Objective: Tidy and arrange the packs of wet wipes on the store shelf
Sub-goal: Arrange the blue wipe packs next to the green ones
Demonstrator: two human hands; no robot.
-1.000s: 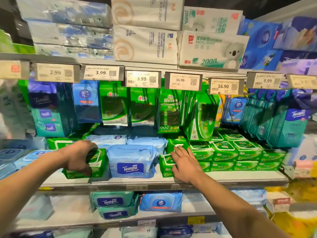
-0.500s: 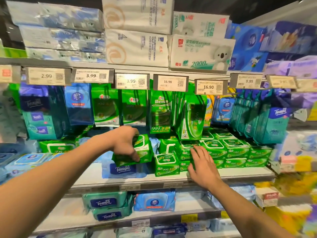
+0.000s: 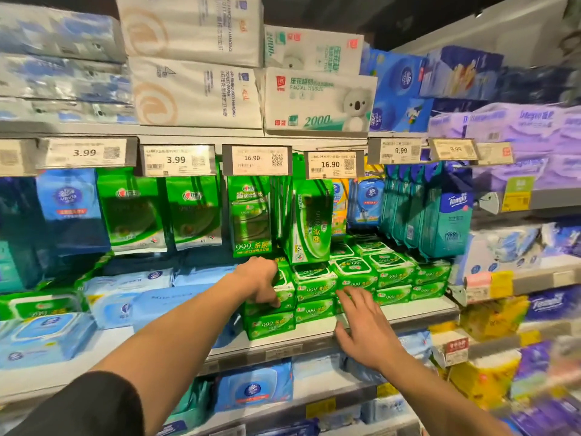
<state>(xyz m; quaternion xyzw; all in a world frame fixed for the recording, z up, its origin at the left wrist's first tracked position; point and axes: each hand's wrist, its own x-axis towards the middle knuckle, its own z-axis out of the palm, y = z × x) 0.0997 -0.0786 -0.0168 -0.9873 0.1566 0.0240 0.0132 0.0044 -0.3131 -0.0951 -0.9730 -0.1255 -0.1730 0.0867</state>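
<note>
left hand (image 3: 262, 283) grips green "999" pack (image 3: 284, 292) | right hand (image 3: 364, 328) spread, fingers straight | tags 16.90 (image 3: 256, 159)

A green wet-wipe pack (image 3: 284, 292) lies flat atop another green pack (image 3: 270, 325) at the left end of the front row, near the shelf's front edge (image 3: 283, 343). To its right run more green packs (image 3: 355, 278) — two-high stacks with white-rimmed flip lids up and "999" on their fronts. To the left, pale blue packs (image 3: 125, 297) lie flat, blurred — one with a blue lid (image 3: 47, 338) at the front.
</note>
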